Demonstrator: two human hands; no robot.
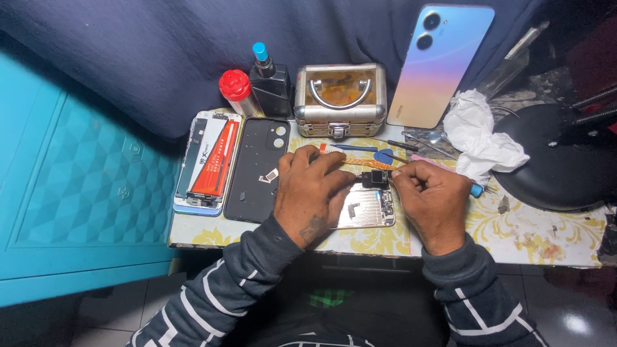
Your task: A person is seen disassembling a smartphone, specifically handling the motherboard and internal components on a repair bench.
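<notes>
Fingers (400, 172) of the right hand (434, 199) are pinched together at a small black module (375, 178), seemingly gripping a thin tool whose blue end (476, 190) shows past the hand; the left hand (312, 189) lies flat, fingers spread, pressing down on an opened phone body (367, 209), likely to keep it from sliding while the small part is handled above its upper edge.

Going by size, the worktop (514, 231), covered in a yellow-patterned sheet, carries everything. At its right sits a round black lamp base (556, 160), with a crumpled white tissue (479, 138) just beside it. A phone with a pastel back (440, 64) leans upright against the dark blue cloth behind, out of the way of the work. Left of the hands, a black back cover (257, 167) lies flat next to another opened phone (209, 164) showing a red and black battery.

A small metal case (340, 99) with a handle stands closed at the back, so its contents cannot be told. Beside it are a dark bottle with a blue cap (270, 83) and a red-capped bottle (234, 90). A blue pick (384, 156) and thin metal tools (411, 144) lie in front of the case, within reach.
</notes>
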